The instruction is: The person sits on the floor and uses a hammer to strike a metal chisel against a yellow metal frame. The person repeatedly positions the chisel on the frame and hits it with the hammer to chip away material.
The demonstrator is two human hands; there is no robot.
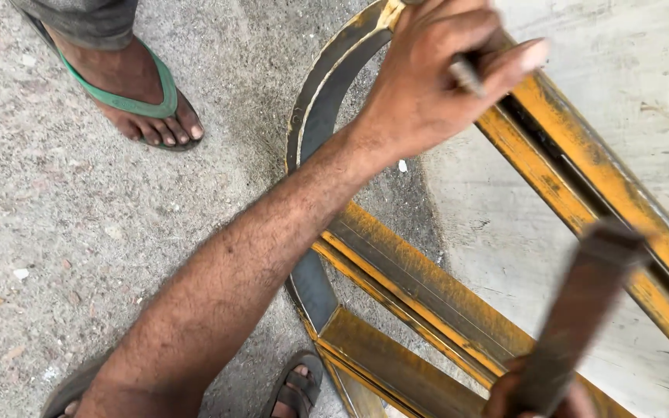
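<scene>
Now, at far left someone's foot in a green sandal (137, 97) stands on the concrete floor (48, 255). My left hand (427, 85) has its fingers wrapped round a thin metal rod (466, 75) above the yellow steel frame (420, 286), and my right hand (540, 395) grips a blurred dark bar (578, 310) at lower right.

No packages, labels, signs or screens.

Rough grey concrete floor (56, 232), gritty, scattered with small pebbles. Foot in a green flip-flop (137, 97) at upper left, under a grey trouser hem (90, 19). Dark sandal (297, 387) at bottom edge. Paler smooth slab (629, 85) at right.
</scene>
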